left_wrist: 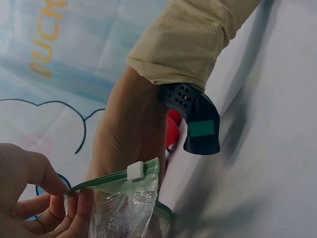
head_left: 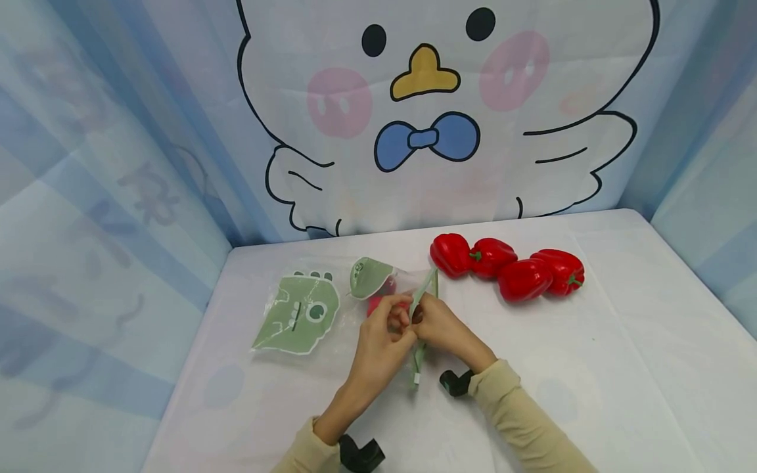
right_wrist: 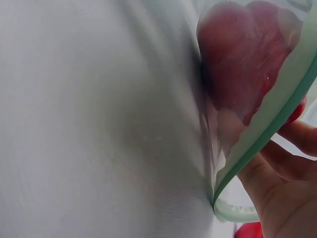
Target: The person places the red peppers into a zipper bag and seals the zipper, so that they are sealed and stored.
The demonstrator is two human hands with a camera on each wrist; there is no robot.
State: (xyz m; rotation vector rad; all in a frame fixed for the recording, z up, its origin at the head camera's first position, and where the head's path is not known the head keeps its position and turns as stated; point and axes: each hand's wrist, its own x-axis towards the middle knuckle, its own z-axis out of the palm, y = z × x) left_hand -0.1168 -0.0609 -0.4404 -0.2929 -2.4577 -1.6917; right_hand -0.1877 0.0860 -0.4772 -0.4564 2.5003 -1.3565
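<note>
My left hand (head_left: 378, 345) pinches the green zip edge of a clear plastic zip bag (head_left: 427, 282), near a white slider (left_wrist: 135, 171) in the left wrist view. A green dinosaur is printed on the bag. Through its mouth reaches my right hand (head_left: 447, 328). In the right wrist view, its thumb and fingers (right_wrist: 280, 156) meet the lower end of a red bell pepper (right_wrist: 242, 59) inside the bag. The fingertips are partly hidden behind film and pepper. From above, red shows through the plastic just beyond my left fingers.
Several red bell peppers (head_left: 525, 279) lie grouped at the back right of the white table (head_left: 627, 368). Left of my hands spreads clear plastic with a green dinosaur print (head_left: 298, 312). Dark wrist devices (head_left: 362, 454) sit below both wrists. Printed curtains surround the table.
</note>
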